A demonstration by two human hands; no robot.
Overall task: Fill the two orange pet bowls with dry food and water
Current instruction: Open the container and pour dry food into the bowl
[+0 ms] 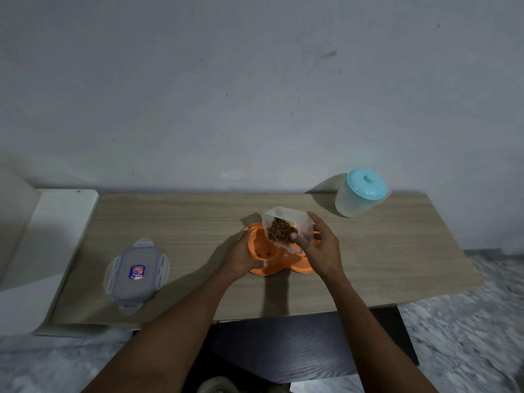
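Your right hand (320,245) has its fingers (295,236) wrapped round the clear container (304,226), which is tilted mouth-down over the left bowl (262,249) of the orange pet bowls (279,265). The bowls sit mid-tabletop (198,222), near you. The dry food (282,230) is heaped at the container's lip, and only a few pieces lie in the bowl. Your left hand (243,258) grips the bowl's left rim, fingers curled over it.

Tip the container a little at a time so the heap slides rather than drops. Hold its lip low and centred over the left bowl, so nothing bounces into the right bowl (304,266), which is probably meant for water. Brace the rim firmly against any shove.

The jug (360,192) stands far right and the lid (137,275) lies near left, both well apart from the pour.
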